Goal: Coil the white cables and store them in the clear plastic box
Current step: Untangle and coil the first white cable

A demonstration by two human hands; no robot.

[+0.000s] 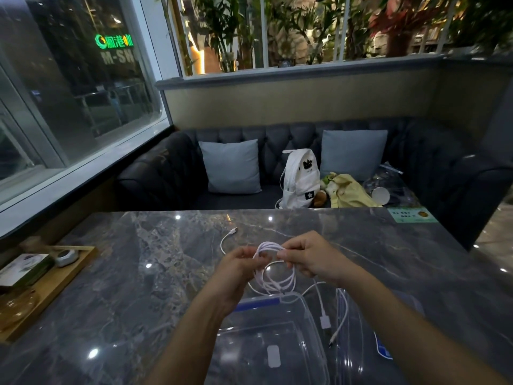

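Both hands, left and right, pinch a half-wound cable above the box; its loose tail needs winding next.

I read the coiled cable as plain white, and the loose cable by the box is white too. The plastic box is clear, with a blue strip on its far rim. The table is dark grey marble veined in pale grey and tan. At its left edge the tray is honey-coloured wood. At its far right corner the sticker is green. Beyond the far edge I make out a charcoal tufted sofa, pale blue-grey cushions, a white backpack with black cat and star patches, and a pale yellow cloth.
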